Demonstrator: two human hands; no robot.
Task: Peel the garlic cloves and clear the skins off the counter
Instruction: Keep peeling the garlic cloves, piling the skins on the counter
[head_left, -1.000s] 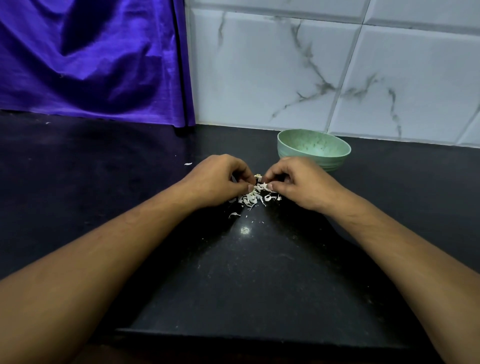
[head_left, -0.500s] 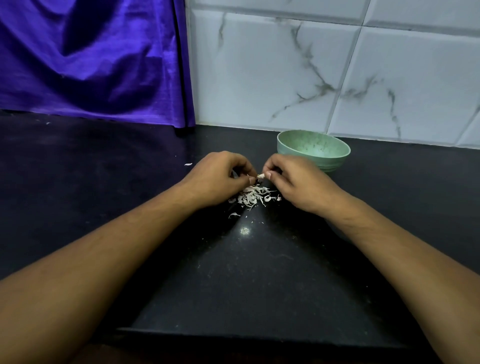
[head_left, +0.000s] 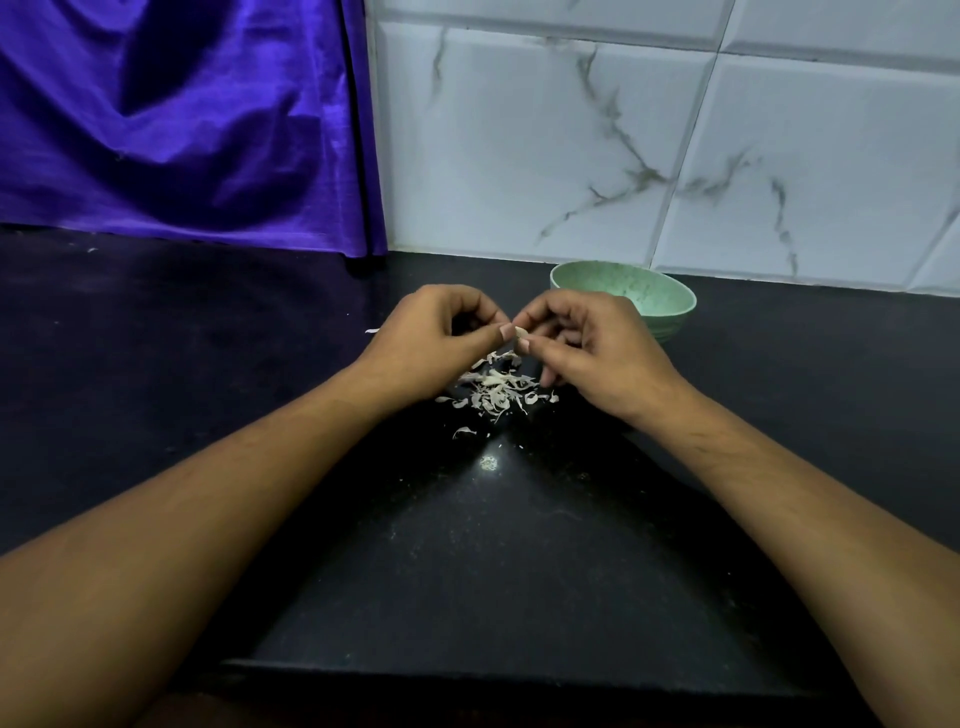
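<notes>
A small pale garlic clove (head_left: 520, 332) is held above the black counter (head_left: 467, 571), pinched between the fingertips of my left hand (head_left: 431, 338) and my right hand (head_left: 587, 348). Both hands have curled fingers and meet at the clove. Directly beneath them lies a loose pile of whitish garlic skins (head_left: 496, 389), with a few stray flakes (head_left: 463, 431) toward me. A light green bowl (head_left: 670, 306) stands just behind my right hand; its contents are hidden.
A purple cloth (head_left: 182, 119) hangs at the back left, down to the counter. White marbled wall tiles (head_left: 623, 145) close off the back. One stray skin flake (head_left: 372, 330) lies left of my left hand. The counter's front edge (head_left: 493, 670) runs near me.
Both hands have lifted slightly off the skin pile with the clove between them. More of the pile now shows below the fingers.
</notes>
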